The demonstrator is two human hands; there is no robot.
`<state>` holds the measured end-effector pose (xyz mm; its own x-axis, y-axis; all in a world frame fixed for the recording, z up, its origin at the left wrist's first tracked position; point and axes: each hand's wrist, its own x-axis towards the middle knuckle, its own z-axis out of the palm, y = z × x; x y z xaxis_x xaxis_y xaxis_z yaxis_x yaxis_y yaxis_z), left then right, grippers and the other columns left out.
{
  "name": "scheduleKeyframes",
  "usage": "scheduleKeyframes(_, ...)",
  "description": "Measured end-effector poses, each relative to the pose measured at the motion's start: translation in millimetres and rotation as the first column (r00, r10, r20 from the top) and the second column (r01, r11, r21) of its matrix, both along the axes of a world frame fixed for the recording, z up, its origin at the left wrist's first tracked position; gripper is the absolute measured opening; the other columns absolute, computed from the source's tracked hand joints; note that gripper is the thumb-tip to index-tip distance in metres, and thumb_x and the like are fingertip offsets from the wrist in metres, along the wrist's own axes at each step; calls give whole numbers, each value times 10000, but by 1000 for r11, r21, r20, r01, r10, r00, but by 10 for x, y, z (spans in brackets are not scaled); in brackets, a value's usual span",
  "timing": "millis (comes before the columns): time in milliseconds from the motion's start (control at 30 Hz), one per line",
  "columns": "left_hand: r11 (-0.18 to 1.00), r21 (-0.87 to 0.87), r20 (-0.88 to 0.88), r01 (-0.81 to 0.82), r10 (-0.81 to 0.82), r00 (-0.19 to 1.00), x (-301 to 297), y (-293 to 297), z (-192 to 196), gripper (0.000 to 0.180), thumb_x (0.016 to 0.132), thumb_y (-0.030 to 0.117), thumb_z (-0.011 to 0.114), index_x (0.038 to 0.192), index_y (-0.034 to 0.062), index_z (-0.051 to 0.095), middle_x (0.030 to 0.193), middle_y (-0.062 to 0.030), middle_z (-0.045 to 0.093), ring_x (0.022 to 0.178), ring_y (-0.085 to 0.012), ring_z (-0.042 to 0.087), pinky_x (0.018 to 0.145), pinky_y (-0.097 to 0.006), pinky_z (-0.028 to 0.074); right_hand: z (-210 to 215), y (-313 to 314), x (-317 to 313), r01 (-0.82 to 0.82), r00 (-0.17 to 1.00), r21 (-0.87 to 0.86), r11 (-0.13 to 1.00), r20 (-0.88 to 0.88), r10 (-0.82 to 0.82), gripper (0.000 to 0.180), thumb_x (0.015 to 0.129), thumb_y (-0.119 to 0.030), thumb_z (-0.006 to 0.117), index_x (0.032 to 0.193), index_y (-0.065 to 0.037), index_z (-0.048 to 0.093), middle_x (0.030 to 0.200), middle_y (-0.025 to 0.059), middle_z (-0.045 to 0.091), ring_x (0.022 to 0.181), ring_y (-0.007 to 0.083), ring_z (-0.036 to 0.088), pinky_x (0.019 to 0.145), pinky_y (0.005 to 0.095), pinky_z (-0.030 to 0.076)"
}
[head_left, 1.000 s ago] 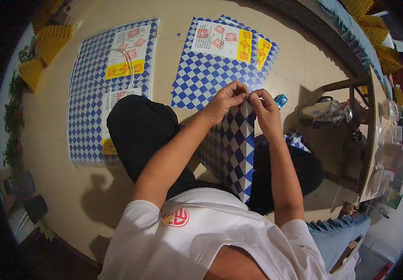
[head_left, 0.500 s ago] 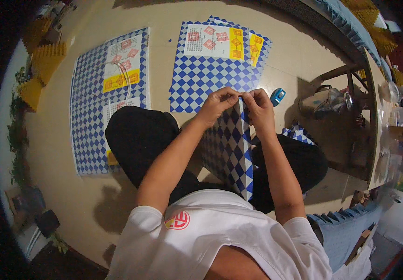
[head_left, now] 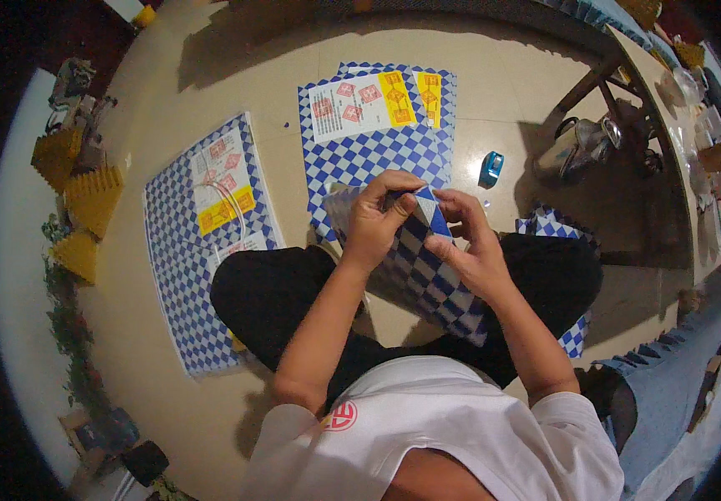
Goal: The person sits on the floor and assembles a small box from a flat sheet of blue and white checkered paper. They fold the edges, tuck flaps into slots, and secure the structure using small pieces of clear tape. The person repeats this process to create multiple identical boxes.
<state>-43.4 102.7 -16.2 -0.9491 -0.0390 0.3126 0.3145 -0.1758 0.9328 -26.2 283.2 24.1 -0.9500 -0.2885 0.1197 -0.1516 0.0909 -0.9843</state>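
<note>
A blue-and-white checkered folded sheet [head_left: 427, 275] stands tilted between my knees, its upper corner up in both hands. My left hand [head_left: 377, 221] is closed on the top edge, thumb in front and fingers behind. At the same corner my right hand [head_left: 475, 246] has its fingers and thumb around a small bright blue-and-white flap [head_left: 434, 215]. The lower part of the sheet slants toward my right thigh, in shadow. What lies behind the panel is hidden.
Flat checkered sheets [head_left: 360, 154] with white and yellow panels lie ahead; a clear-wrapped checkered stack [head_left: 181, 288] with white cords lies left. A blue tape dispenser-like object [head_left: 491, 169] and a metal can [head_left: 577, 149] sit at right, near a table [head_left: 669, 150]. Checkered pieces [head_left: 573, 334] lie beside my right leg.
The sheet has turned, showing its broad side more and its narrow edge less. My right hand has shifted from a pinch at the top to around the corner flap. The view has shifted too.
</note>
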Motion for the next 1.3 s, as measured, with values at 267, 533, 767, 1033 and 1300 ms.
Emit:
scheduleKeyframes(267,932,-224,-216,-286,239,947,180,30,559,225,909,150,753,1088,36,676,1080,-91,666,1010,-192,629,909,-303,486,247,94,-130,3,908,104,995,-418,41,496,851,61,702,1320,-82,633,1149,139,681,1032,283,667,902,353,516)
scheduleKeyframes(533,773,-509,-420,-377,159,893,219,48,839,254,825,122,804,1059,66,724,1002,-109,710,931,-274,659,857,-340,503,93,108,5,10,929,-15,1000,-369,-15,522,871,88,651,1355,-107,638,1141,151,671,1042,273,664,878,341,523)
scheduleKeyframes(767,978,-208,-171,23,-60,983,23,7,887,203,924,167,735,1078,38,704,1039,-75,695,949,-182,646,839,-288,490,463,184,195,32,931,60,998,-366,-7,564,854,-64,754,1395,-91,596,1037,136,641,877,239,650,776,324,543)
scheduleKeyframes(1033,986,98,37,134,-138,990,-66,13,303,198,989,191,667,1107,32,682,1052,-43,664,885,-95,590,784,-225,455,328,124,105,55,968,113,992,-251,-25,425,911,-111,729,1317,-70,612,1040,129,648,864,216,674,697,316,554)
scheduleKeyframes(1300,978,76,47,192,-196,979,-48,7,480,191,964,168,700,1101,35,683,992,-30,679,921,-104,630,820,-221,489,608,127,-308,114,834,298,948,-547,72,185,901,-81,702,1071,-59,633,961,101,657,779,291,703,626,373,565)
